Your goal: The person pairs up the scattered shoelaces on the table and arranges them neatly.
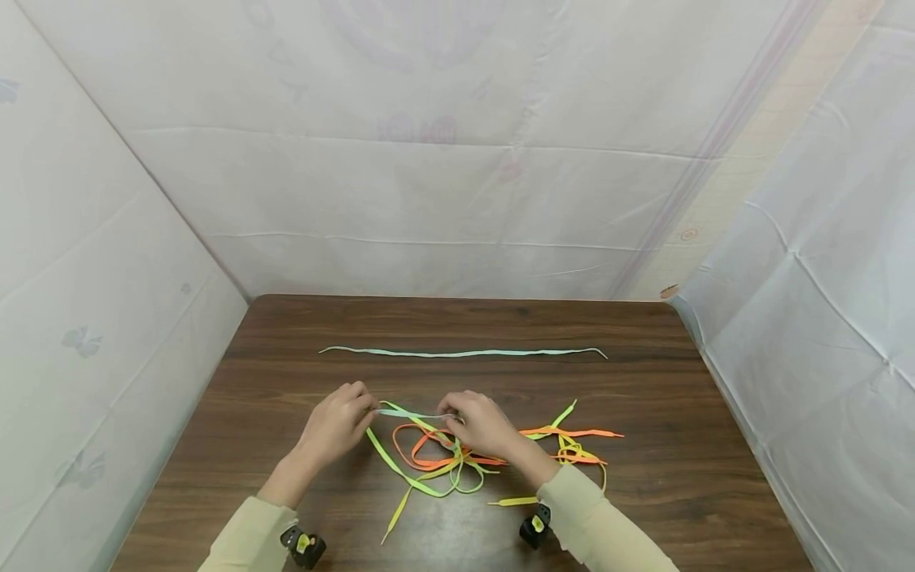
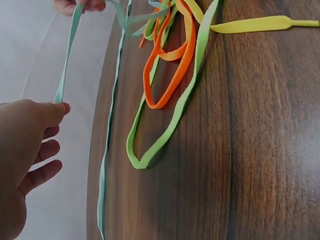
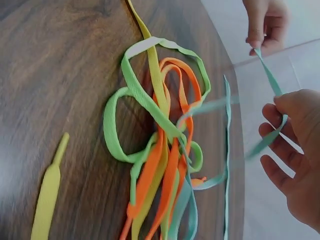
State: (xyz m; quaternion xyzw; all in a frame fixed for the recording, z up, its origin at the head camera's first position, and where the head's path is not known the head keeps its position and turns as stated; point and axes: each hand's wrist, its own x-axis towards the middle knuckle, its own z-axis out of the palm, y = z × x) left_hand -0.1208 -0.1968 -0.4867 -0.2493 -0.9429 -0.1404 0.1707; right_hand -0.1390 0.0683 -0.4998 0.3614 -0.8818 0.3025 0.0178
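A light teal shoelace [image 1: 411, 414] is stretched between both hands, above the table. My left hand [image 1: 345, 417] pinches one part of it between thumb and forefinger; the other fingers are loosely bent in the left wrist view. My right hand [image 1: 480, 423] pinches the same lace further along, and in the right wrist view a length hangs down past its fingers, blurred. Below the hands lies a tangle of an orange shoelace [image 2: 150, 82], a green shoelace [image 2: 172, 122] and a yellow shoelace [image 3: 156, 75]. More teal lace [image 3: 186, 200] runs into this heap.
Another teal shoelace [image 1: 465, 353] lies almost straight across the table beyond the hands. The brown wooden table [image 1: 286, 326] meets white sheeting [image 1: 429, 199] at its back and sides. Yellow and orange lace ends [image 1: 600, 434] spread out to the right of the heap.
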